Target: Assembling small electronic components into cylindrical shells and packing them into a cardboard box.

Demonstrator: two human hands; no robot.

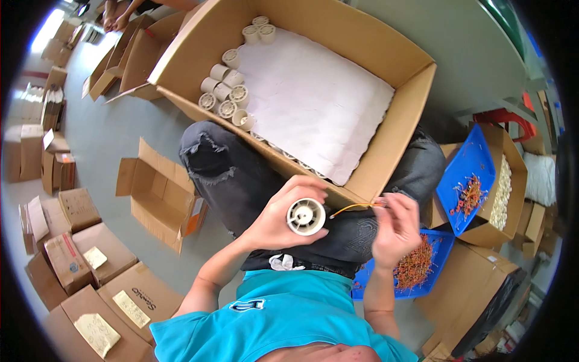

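Head view: near, left hand (270,221) wrapped around white round plastic cup (306,216); right hand (397,232), apart, pinches thin yellow wire (352,207). Judged: bending wire could snag cup rim; jolting far brown cardboard box (400,123) could scatter grouped white cylinders (240,95) inside.

Watching remotely, I took the open carton (158,192) lying on the floor (120,199) as my landmark. The floor around it was smooth and grey. To its left I saw stacked brown boxes (105,253). Far beyond it, toward the upper left, a white glare (47,31) shone; I couldn't tell window from lamp. Well to its right, a red plastic stool (509,116) stood near a broad grey panel (416,36), with a green strip (505,21) past that.
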